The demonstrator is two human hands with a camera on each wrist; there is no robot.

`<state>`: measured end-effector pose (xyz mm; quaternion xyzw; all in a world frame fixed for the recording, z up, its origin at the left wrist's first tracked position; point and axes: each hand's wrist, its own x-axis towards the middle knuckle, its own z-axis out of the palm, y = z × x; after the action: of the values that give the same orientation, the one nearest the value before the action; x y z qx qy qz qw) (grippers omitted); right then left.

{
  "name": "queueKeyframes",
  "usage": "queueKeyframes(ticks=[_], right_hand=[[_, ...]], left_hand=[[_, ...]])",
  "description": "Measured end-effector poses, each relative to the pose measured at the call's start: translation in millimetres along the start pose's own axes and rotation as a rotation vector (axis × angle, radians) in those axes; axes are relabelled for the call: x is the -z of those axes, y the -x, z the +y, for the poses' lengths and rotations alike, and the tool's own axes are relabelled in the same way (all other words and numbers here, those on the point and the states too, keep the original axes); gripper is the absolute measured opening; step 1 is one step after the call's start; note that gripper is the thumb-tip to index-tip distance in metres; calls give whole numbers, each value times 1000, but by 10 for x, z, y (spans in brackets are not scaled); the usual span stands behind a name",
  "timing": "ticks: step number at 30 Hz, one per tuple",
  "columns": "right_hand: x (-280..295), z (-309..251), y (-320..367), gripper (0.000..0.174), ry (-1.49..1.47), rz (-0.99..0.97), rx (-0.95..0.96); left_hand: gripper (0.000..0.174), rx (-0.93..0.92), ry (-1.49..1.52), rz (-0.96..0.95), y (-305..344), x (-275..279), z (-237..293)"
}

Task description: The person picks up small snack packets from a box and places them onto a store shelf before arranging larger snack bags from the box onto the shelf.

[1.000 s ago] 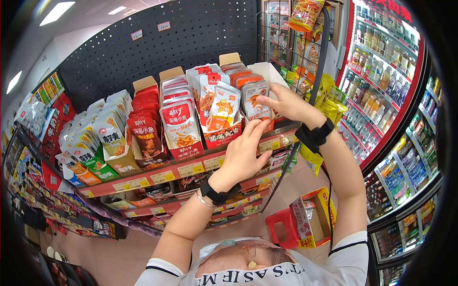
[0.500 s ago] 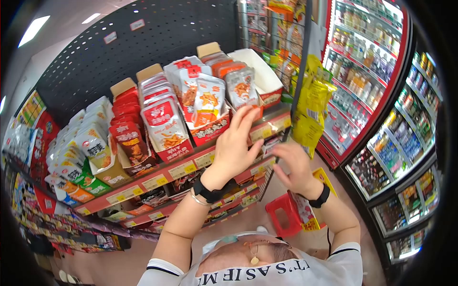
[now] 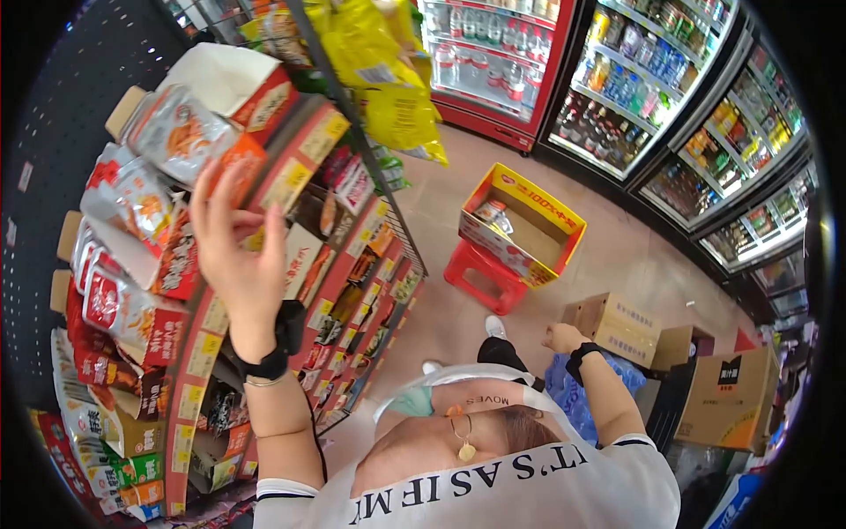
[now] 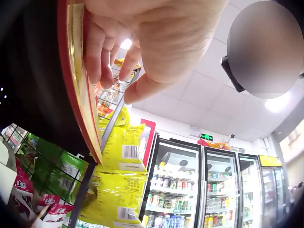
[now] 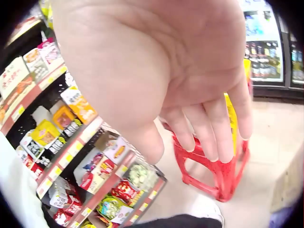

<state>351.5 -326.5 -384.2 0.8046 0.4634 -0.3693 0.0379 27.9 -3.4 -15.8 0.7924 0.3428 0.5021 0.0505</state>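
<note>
My left hand (image 3: 236, 256) is at the front rail of the shelf, its fingers loosely bent and holding nothing. Nearest its fingertips are silver and orange snack pouches (image 3: 187, 132) in an open carton. Beside them stand white and orange pouches (image 3: 141, 203) in a red display box. In the left wrist view the left hand (image 4: 166, 42) hangs along the price rail (image 4: 78, 90). My right hand (image 3: 566, 339) is low beside my body. The right wrist view shows that palm (image 5: 161, 57) with its fingers relaxed and nothing in them.
A yellow and red carton (image 3: 564, 242) with a few packets inside stands on a red stool (image 3: 485, 278). Brown cardboard boxes (image 3: 727, 397) and a blue plastic-wrapped bundle (image 3: 573, 392) lie to the right. Yellow bags (image 3: 379, 97) hang at the shelf end, near drink fridges (image 3: 634, 79).
The view has swung right, toward the floor and fridges. My right hand has left the pouches at the shelf and dropped to my right side. The left hand stays near the shelf front.
</note>
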Motion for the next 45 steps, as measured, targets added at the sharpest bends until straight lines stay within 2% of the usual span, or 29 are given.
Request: queueKeyframes(ticks=[4, 6, 7, 8, 10, 11, 13, 14, 16, 17, 18, 19, 21, 22, 23, 24, 26, 27, 29, 30, 33, 35, 36, 37, 38, 40, 42, 45], right_hand=[[-569, 793, -64, 43, -72, -98, -114], [-786, 1181, -55, 43, -86, -307, -171], [-1715, 2050, -475, 42, 173, -301, 61], [-1718, 2170, -469, 42, 170, -308, 60], [-1635, 2331, -444, 38, 198, -324, 171], [-1431, 2299, -131, 38, 195, -330, 171], [52, 1438, 81, 32, -18, -257, -49], [92, 1570, -20, 32, -19, -266, -47], [107, 1808, -250, 27, -85, -76, -94], [161, 1888, -363, 26, -88, -43, -122], [249, 1933, -477, 25, -91, -11, -151], [282, 2071, -649, 23, -62, -12, -116], [288, 2241, -934, 23, -39, -28, -86], [310, 2270, -1049, 22, -110, 59, -169], [334, 2296, -1139, 20, -180, 148, -252], [389, 2279, -1184, 20, -181, 140, -251], [510, 2168, -1248, 22, -230, 167, -155], [543, 2097, -1271, 22, -235, 164, -161], [563, 1950, -1286, 30, -275, 16, -216], [555, 1848, -1245, 30, -285, 14, -230], [445, 1582, -1153, 26, -406, 36, -260], [124, 1640, -1225, 16, -332, 191, -190], [154, 1578, -1230, 16, -333, 201, -202], [163, 1521, -1224, 15, -387, 252, -204], [154, 1471, -1210, 14, -442, 298, -208], [367, 1251, -1189, 14, -516, 336, -234], [749, 923, -1199, 16, -890, 243, -324], [908, 733, -1364, 17, -937, 277, -248]], left_hand=[[42, -27, -39, 24, -5, -62, -13], [42, 25, 31, 39, 23, -101, -14], [40, 17, 7, 54, 29, -128, -13], [41, -24, -49, 94, 38, -157, -45], [40, 13, 30, 237, 86, -196, -32], [39, 9, 6, 307, 142, -177, -107], [34, -40, -71, 419, 224, -255, -24], [34, -37, -76, 412, 272, -344, 32], [31, -101, -132, 321, 433, -584, 48], [28, -60, -83, 284, 529, -803, 84], [26, 83, -29, 185, 613, -1013, 208], [25, 56, -158, 14, 609, -1214, 393], [28, 379, -6, -448, 671, -1525, 568], [38, 415, 42, -728, 711, -1639, 547], [45, 366, 27, -978, 799, -1714, 422], [49, 429, 64, -1137, 889, -1772, 345], [50, 621, -61, -1345, 897, -1941, 295], [50, 618, -61, -1353, 935, -2010, 202], [51, 472, -1, -1180, 1037, -2154, -23], [51, 463, 4, -1194, 1031, -2229, -101], [52, 436, 33, -1369, 958, -2503, -394], [51, 442, 66, -1406, 982, -2716, -609], [51, 464, 86, -1443, 953, -2814, -662], [50, 362, 93, -1408, 939, -2913, -704], [50, 354, 99, -1418, 929, -3018, -750], [50, 352, 216, -1498, 960, -3229, -835], [50, 343, 184, -1568, 987, -3413, -875], [51, 259, 148, -1690, 1036, -3650, -936]])
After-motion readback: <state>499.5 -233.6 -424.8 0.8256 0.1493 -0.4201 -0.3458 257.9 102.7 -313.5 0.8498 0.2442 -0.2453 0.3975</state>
